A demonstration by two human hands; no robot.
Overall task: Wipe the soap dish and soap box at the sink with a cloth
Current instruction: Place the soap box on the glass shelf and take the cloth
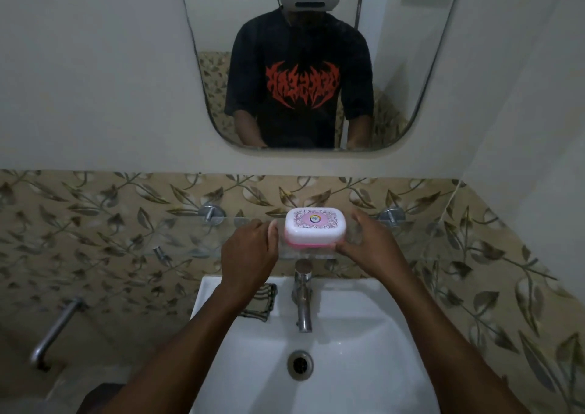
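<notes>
A soap box (315, 228) with a white patterned lid and a pink base sits on a clear soap dish (311, 255), level with the glass shelf (196, 226) above the sink. My left hand (250, 250) grips the dish's left end. My right hand (368, 244) grips its right end, thumb against the box's pink base. A striped cloth (262, 301) lies folded on the sink's back left rim, partly hidden by my left forearm.
The white sink (373, 328) has a chrome tap (303, 299) at the middle and a drain (300, 364) below. A mirror (395, 65) on the wall shows a person. A chrome pipe (53, 331) juts from the tiled wall at left.
</notes>
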